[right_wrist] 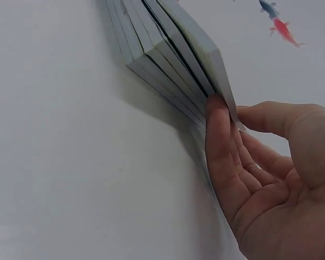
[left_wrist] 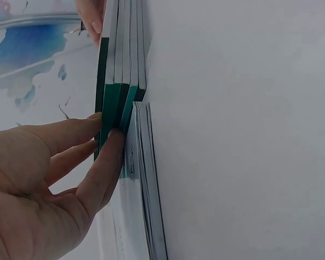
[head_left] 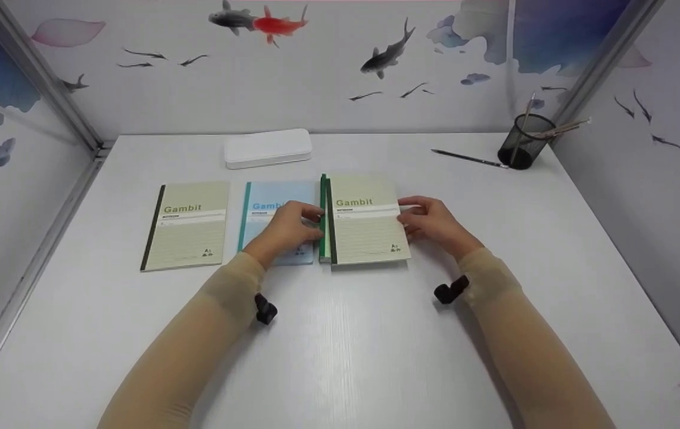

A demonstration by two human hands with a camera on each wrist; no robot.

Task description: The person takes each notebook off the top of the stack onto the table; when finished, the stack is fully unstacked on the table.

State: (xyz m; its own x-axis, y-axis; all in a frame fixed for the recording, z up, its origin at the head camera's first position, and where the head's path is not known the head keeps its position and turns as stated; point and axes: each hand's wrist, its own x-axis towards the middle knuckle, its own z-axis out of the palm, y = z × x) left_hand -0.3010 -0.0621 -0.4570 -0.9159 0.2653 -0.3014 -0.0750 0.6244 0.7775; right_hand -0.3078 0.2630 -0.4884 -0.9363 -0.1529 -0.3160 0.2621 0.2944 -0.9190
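Observation:
A pale green "Gambit" notebook (head_left: 370, 235) with a dark spine lies on top of a stack of notebooks, offset to the right of the green-spined ones (head_left: 323, 238) below. At the stack's left side, my left hand (head_left: 286, 229) touches the spines with its fingertips; the left wrist view shows thumb and fingers (left_wrist: 105, 168) against several green spines. My right hand (head_left: 438, 223) pinches the top notebook's right edge. In the right wrist view its fingers (right_wrist: 219, 130) meet the page edges (right_wrist: 179, 65). Under my left forearm side lies a blue notebook (head_left: 280, 193), partly hidden by the hand.
Another pale green notebook (head_left: 188, 229) lies at the left. A white case (head_left: 268, 149) sits toward the back. At the back right stand a black mesh pen holder (head_left: 524, 146) with pencils and, beside it, a dark pencil (head_left: 468, 158) lying flat. Printed walls enclose the white table (head_left: 340, 357).

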